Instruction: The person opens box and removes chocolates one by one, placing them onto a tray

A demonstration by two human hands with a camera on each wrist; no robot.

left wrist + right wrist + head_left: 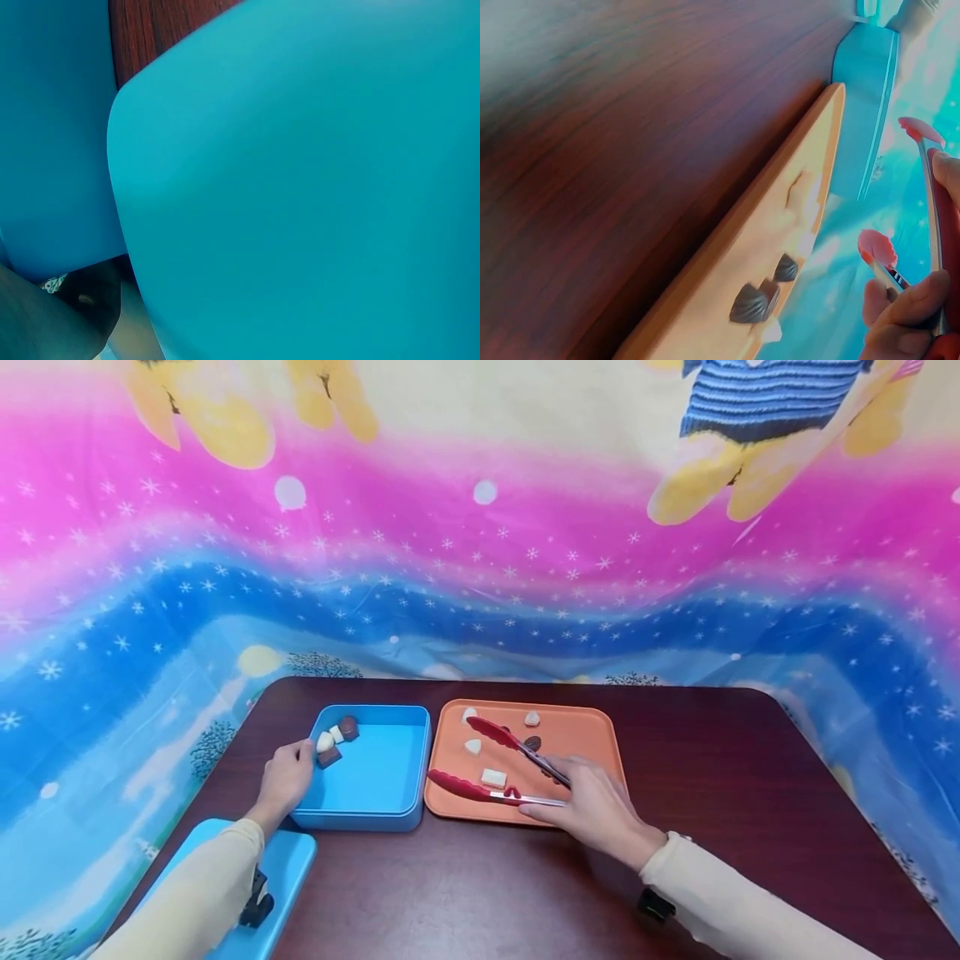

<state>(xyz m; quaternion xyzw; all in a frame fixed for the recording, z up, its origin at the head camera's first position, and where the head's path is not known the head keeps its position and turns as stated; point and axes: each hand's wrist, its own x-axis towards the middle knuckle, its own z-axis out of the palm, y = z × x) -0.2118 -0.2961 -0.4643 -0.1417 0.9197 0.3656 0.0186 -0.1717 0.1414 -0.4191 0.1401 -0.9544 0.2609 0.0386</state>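
Observation:
My right hand [600, 810] holds a pair of tongs [459, 787] with red scalloped tips. Their arms are spread apart over the orange tray [581, 733], with nothing visible between the tips. On that tray lie several white chocolates [493, 777] and dark ones; swirled dark chocolates [748, 304] show clearly in the right wrist view. To the left, my left hand [285, 781] grips the left wall of an open blue box [360, 820]. Inside the box, white and brown chocolates [328, 757] cluster by its left side. The left fingertips are partly hidden behind the wall.
A light blue lid [288, 860] lies at the table's front left, under my left forearm. Box and tray stand side by side on the dark wood table [697, 760]. A patterned cloth [480, 568] hangs behind and around the table.

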